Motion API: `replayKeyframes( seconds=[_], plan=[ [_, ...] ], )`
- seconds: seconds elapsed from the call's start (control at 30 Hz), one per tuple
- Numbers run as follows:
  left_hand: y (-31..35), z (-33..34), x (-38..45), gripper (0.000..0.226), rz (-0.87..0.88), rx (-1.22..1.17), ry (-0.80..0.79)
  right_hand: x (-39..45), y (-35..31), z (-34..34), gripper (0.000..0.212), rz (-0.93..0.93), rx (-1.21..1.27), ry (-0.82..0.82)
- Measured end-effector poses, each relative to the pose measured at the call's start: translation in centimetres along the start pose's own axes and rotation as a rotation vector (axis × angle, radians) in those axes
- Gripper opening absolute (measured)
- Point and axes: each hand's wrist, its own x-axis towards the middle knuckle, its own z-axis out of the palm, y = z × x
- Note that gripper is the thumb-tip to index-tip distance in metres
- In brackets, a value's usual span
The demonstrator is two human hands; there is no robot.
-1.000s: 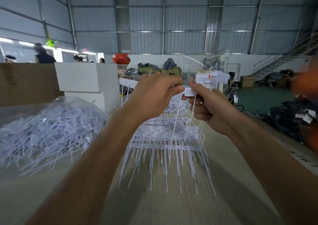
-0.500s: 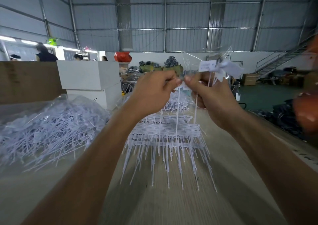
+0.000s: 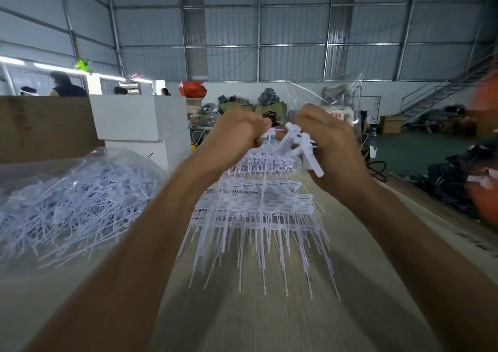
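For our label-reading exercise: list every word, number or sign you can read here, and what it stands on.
Nothing is legible.
Red marks on the white object behind the right hand: too blurred.
Dark print on the table, right edge: too blurred.
Plastic ties in that hand: no print visible.

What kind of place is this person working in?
Probably a factory or warehouse packing floor: corrugated metal walls, a clear bag heaped with loose plastic ties, racks of ties stacked on the workbench, bundled goods piled at the back. The left hand and right hand grip a tie strip.
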Motion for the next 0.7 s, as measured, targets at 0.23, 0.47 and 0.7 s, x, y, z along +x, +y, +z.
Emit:
replayKeyframes(
  seconds=[0.23,0.47,0.7],
  plan=[
    [0.7,-0.2,-0.2,0.039,0.127,0.105,-0.017,-0.2,0.4,-0.1,0.014,0.423,0.681,-0.092],
    [0.7,0.9,0.3,0.041,0.214,0.322,0.041,-0.9,1.0,-0.6,0.018,0.734,1.362,-0.32],
    [1.0,1.4,-0.5,0.026,0.544,0.887,0.276,-0.6,0.9,-0.3,0.025,0.812,1.277,-0.344]
  ],
)
